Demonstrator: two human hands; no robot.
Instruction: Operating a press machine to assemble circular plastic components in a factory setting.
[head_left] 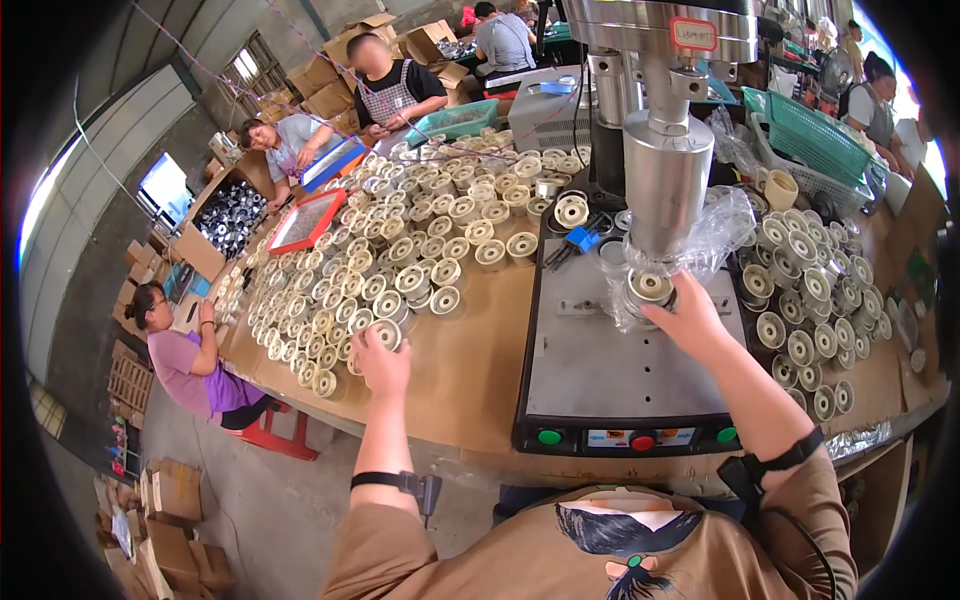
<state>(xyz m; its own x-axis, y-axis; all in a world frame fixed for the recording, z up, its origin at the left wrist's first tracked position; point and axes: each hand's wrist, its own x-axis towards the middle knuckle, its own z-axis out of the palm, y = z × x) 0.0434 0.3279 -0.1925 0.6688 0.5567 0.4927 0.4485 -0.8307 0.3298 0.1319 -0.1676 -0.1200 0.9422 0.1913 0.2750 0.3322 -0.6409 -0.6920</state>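
My right hand (688, 318) holds a cream round spool (651, 288) under the steel cylinder head (665, 180) of a press machine, on its grey base plate (620, 360). Clear plastic film (725, 225) hangs around the head. My left hand (380, 362) reaches to the left and grips another cream spool (385, 333) at the near edge of a big pile of several like spools (400, 260) on the brown table (470, 370).
More cream spools (815, 300) lie to the right of the machine. Green and red buttons (640, 438) sit on the machine's front. A green basket (810, 135) stands back right. Other people sit at the far and left table edges, near cardboard boxes (175, 490).
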